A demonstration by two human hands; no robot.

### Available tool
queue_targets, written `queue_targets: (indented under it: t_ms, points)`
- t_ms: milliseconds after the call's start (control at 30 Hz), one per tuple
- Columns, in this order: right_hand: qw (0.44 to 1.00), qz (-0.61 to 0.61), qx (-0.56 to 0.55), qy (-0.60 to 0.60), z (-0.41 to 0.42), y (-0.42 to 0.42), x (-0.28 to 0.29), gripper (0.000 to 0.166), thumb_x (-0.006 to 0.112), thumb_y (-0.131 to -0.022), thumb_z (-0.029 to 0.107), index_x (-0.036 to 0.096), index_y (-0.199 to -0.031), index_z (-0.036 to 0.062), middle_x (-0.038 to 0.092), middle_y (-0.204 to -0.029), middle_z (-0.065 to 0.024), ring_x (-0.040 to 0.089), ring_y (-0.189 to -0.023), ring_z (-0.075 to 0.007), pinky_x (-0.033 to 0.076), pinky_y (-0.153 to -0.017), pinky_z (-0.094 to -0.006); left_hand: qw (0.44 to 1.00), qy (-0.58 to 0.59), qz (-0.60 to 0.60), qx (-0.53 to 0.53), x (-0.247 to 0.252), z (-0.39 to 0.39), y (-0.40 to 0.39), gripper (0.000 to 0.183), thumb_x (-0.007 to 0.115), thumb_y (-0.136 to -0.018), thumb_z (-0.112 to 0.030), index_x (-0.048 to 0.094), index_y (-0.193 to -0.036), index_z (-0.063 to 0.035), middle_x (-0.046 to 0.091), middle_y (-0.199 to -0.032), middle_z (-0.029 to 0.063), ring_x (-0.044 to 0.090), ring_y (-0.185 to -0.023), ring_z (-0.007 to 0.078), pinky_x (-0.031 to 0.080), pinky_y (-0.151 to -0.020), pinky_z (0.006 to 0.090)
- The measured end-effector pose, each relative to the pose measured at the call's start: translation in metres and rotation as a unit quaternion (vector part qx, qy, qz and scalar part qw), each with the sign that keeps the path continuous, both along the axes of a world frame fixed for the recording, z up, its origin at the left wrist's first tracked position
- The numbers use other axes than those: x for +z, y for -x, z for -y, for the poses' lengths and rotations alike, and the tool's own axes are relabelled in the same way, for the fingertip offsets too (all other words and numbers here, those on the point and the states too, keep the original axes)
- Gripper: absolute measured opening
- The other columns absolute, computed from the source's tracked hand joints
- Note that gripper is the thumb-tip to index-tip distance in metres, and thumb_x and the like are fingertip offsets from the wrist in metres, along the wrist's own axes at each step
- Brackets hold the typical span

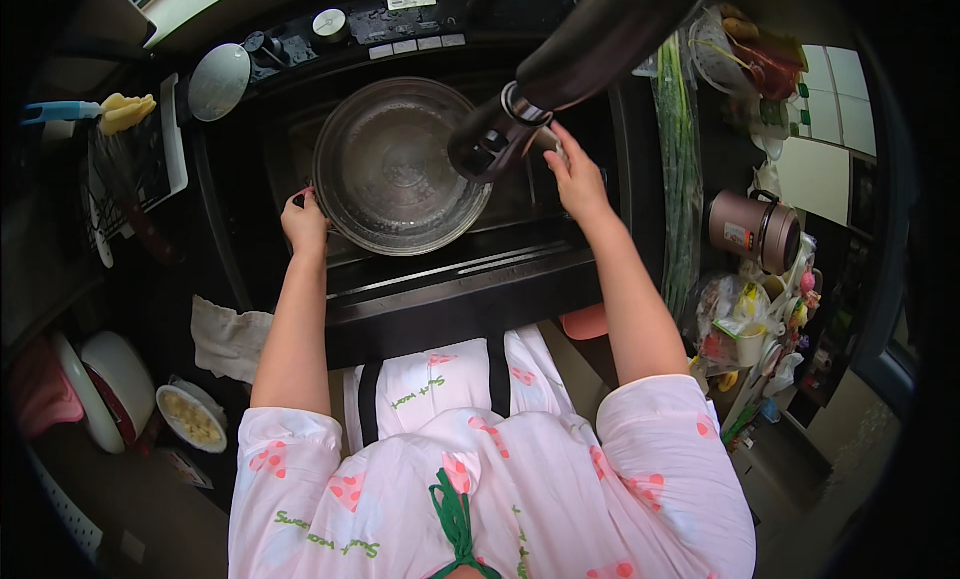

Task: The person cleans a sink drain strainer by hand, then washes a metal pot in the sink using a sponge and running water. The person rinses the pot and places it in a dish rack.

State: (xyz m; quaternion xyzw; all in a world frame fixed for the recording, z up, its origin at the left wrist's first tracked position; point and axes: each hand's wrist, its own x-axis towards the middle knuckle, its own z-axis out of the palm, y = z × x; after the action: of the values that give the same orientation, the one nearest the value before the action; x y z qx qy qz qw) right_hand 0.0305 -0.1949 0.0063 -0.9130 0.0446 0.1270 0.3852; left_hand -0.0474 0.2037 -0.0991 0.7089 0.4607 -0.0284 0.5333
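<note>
A wide round pan (330,226) is held over the black sink (450,275), with what looks like clear water and small bubbles in it. At its left side my left hand (304,222) grips the short side handle, thumb on top. My right hand (581,181) closes around a beige-grey handle (551,141) in line with the pan's right side. The dark faucet head (484,143) hangs over the pan's right rim and hides where that handle joins. No stream of water from the faucet can be made out.
Bagged green onions (675,174) lie along the sink's right side, near a pinkish-brown insulated pot (754,230). At left are a cloth (231,339), a bowl of pale pieces (191,414) and a blue-handled brush (90,112). A white oval dish (219,82) stands behind.
</note>
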Motion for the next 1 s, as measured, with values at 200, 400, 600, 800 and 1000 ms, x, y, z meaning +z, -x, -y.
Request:
queue_targets:
  t_ms: [200,400,600,800,1000]
  points:
    - [0.899,-0.019,0.131,0.418,0.026,-0.001,0.013,0.071,0.076,-0.076,0.03,0.043,-0.136,0.0145,0.052,-0.124,-0.0098,0.056,-0.11,-0.0313,0.05,-0.084,-0.0449,1.0,0.022,0.005,0.002,0.005,0.002,0.001,0.022,0.052,-0.097,-0.017,0.063,-0.106,-0.0007,0.061,-0.076,0.0052,0.05,-0.049,0.0117,0.043,-0.043,0.0273]
    - [0.903,-0.057,0.101,0.413,0.03,0.024,-0.009,0.06,0.07,-0.076,0.007,0.045,-0.13,0.013,0.045,-0.121,-0.0154,0.054,-0.107,-0.0363,0.051,-0.084,-0.0463,0.999,0.025,0.038,0.017,0.009,0.007,0.004,0.026,0.067,-0.084,-0.015,0.062,-0.105,-0.0006,0.058,-0.069,0.004,0.05,-0.046,0.0123,0.042,-0.042,0.0287]
    - [0.929,0.092,0.072,0.35,0.026,0.014,0.019,0.045,0.062,-0.075,0.0,0.051,-0.118,0.0061,0.048,-0.112,-0.0151,0.053,-0.104,-0.036,0.049,-0.084,-0.0435,0.99,0.131,0.011,0.048,0.024,0.002,0.004,0.032,0.072,-0.079,-0.013,0.061,-0.106,-0.0014,0.054,-0.07,0.002,0.047,-0.047,0.0109,0.039,-0.043,0.0262]
    - [0.957,0.184,0.129,0.181,-0.049,0.0,0.03,0.046,0.061,-0.076,0.003,0.051,-0.121,0.0026,0.053,-0.115,-0.0178,0.052,-0.108,-0.0363,0.047,-0.086,-0.0449,0.993,0.116,-0.021,0.001,0.015,-0.002,0.003,0.036,0.076,-0.073,-0.013,0.063,-0.105,-0.0024,0.055,-0.076,0.0024,0.049,-0.053,0.0107,0.041,-0.048,0.0263]
    - [0.926,0.157,0.284,0.194,-0.155,-0.016,-0.074,0.053,0.063,-0.073,0.003,0.053,-0.124,0.0158,0.047,-0.121,-0.0154,0.05,-0.11,-0.0363,0.05,-0.086,-0.0432,0.998,0.032,-0.041,-0.043,0.003,0.009,0.005,0.039,0.074,-0.073,-0.002,0.059,-0.109,-0.0011,0.051,-0.064,-0.0027,0.046,-0.052,0.007,0.04,-0.049,0.0244]
